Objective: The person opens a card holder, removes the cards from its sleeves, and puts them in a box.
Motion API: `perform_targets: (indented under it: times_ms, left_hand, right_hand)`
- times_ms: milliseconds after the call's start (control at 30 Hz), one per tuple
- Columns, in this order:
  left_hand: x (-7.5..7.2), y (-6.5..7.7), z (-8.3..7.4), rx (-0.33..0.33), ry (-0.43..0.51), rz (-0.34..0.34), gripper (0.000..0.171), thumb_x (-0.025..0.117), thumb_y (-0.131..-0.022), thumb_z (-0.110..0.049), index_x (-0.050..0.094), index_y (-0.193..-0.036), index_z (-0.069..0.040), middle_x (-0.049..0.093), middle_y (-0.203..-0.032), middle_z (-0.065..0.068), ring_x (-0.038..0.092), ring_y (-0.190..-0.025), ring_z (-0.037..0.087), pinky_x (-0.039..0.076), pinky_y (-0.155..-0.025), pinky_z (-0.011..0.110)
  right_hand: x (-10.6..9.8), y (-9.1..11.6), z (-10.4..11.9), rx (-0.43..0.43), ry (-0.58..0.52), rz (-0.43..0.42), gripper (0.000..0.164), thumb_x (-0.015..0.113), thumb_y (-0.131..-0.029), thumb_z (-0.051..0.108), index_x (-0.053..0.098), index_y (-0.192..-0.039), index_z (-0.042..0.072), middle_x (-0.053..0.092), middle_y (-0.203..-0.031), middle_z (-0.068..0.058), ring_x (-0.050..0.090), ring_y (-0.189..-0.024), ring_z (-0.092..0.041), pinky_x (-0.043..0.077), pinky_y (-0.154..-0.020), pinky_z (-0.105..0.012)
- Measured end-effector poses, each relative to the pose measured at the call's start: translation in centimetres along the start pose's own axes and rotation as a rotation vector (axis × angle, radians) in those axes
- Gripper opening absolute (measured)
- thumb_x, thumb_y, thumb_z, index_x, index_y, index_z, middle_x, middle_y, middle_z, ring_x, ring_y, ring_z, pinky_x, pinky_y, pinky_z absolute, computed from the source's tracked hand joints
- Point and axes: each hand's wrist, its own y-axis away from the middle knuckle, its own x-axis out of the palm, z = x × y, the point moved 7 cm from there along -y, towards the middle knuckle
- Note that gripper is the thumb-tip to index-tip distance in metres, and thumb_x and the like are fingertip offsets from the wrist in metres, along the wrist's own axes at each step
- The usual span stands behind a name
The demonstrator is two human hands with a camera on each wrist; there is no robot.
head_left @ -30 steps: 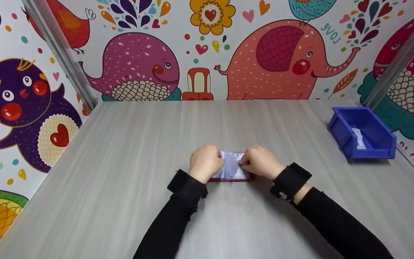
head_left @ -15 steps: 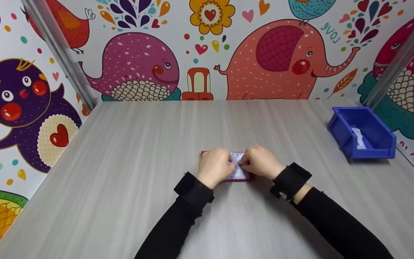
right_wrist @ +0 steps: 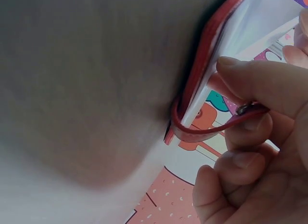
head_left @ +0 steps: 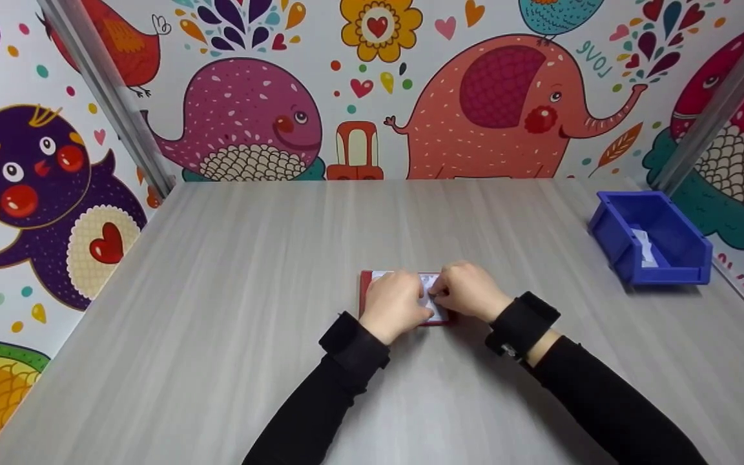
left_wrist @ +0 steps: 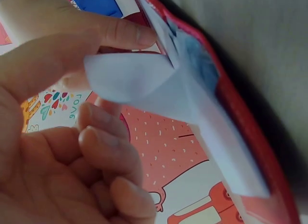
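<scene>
A small red card holder with pale, translucent sleeves lies spread on the table. My left hand is over its middle. In the left wrist view a bent sleeve stands up from the holder. Its free edge reaches the left thumb and fingers, which seem to pinch it. My right hand stays at the holder's right side. In the right wrist view the right thumb presses the edge of the sleeve stack, and a red strap with a metal snap loops against the curled fingers. The hands cover much of the holder.
A blue bin holding a white slip of paper stands at the table's right edge. Cartoon-printed walls border the grey tabletop at the back and sides.
My left hand has moved right across the holder, from its left edge to its middle. The red left border now shows, and the sleeve by the left hand has shifted. The right hand stays put.
</scene>
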Motion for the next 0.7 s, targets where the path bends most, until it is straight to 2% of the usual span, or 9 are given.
perform_targets:
  times_ms: [100, 167, 400, 600, 700]
  left_hand:
    - [0.25, -0.04, -0.21, 0.013, -0.01, 0.013, 0.043, 0.085, -0.068, -0.029, 0.045, -0.055, -0.019, 0.038, -0.058, -0.01, 0.046, -0.057, 0.013, 0.034, -0.05, 0.031]
    - [0.35, -0.04, -0.32, 0.022, -0.032, 0.014, 0.049, 0.085, -0.066, -0.029, 0.039, -0.054, -0.019, 0.035, -0.057, -0.009, 0.045, -0.057, 0.013, 0.035, -0.051, 0.032]
    - [0.32, 0.08, -0.28, 0.009, -0.102, -0.002, 0.039, 0.082, -0.07, -0.026, 0.045, -0.058, -0.018, 0.048, -0.06, -0.006, 0.059, -0.064, 0.019, 0.045, -0.058, 0.038]
    - [0.08, 0.15, -0.15, 0.006, -0.07, -0.011, 0.045, 0.079, -0.072, -0.022, 0.038, -0.052, -0.02, 0.037, -0.053, -0.009, 0.053, -0.055, 0.016, 0.04, -0.051, 0.035]
    - [0.06, 0.11, -0.03, -0.003, -0.072, -0.016, 0.043, 0.076, -0.072, -0.019, 0.038, -0.051, -0.02, 0.038, -0.051, -0.009, 0.055, -0.055, 0.016, 0.041, -0.049, 0.035]
  right_hand:
    - [0.03, 0.04, -0.03, 0.01, 0.001, 0.011, 0.013, 0.079, -0.071, 0.0, 0.08, -0.082, 0.007, 0.061, -0.071, -0.001, 0.058, -0.068, -0.021, 0.049, -0.064, -0.035]
    - [0.05, 0.05, -0.04, 0.012, 0.003, 0.017, 0.013, 0.08, -0.072, 0.001, 0.08, -0.083, 0.008, 0.061, -0.071, -0.001, 0.058, -0.068, -0.021, 0.049, -0.064, -0.035]
    - [0.02, -0.02, -0.02, 0.0, 0.008, 0.015, 0.012, 0.079, -0.071, 0.002, 0.079, -0.079, 0.009, 0.058, -0.068, 0.001, 0.055, -0.066, -0.019, 0.046, -0.061, -0.034]
    - [0.12, 0.01, -0.1, 0.0, 0.002, 0.026, 0.014, 0.078, -0.071, -0.001, 0.079, -0.08, 0.01, 0.057, -0.068, 0.001, 0.054, -0.066, -0.019, 0.046, -0.061, -0.034]
    - [0.07, 0.03, -0.08, 0.0, -0.001, 0.024, 0.014, 0.077, -0.071, -0.001, 0.08, -0.081, 0.009, 0.059, -0.069, 0.0, 0.056, -0.066, -0.02, 0.047, -0.062, -0.034]
